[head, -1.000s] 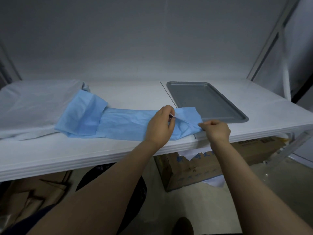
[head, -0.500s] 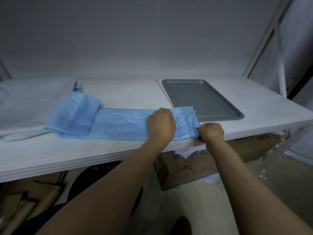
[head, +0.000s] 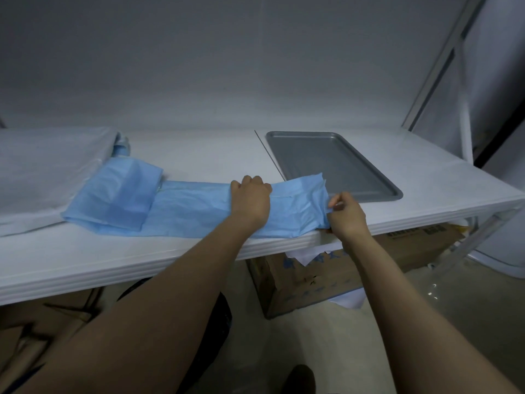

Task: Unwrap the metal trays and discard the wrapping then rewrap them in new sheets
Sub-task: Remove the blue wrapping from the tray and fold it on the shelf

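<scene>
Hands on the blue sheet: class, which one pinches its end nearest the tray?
The right hand, beside the metal tray; the left hand lies knuckles-up on the blue sheet's middle, fingers curled.

The sheet (head: 193,207) hides the tray (head: 341,163)'s near left corner, fingertips of the left hand (head: 250,201) curl out of sight — the white cover (head: 42,172) runs off the picture's left edge, the box (head: 309,282) print unreadable.

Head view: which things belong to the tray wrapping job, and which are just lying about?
Job: metal tray, blue wrapping sheet, left hand and right hand holding it.
Lying about: cardboard box under the table, flattened cardboard on the floor.
</scene>
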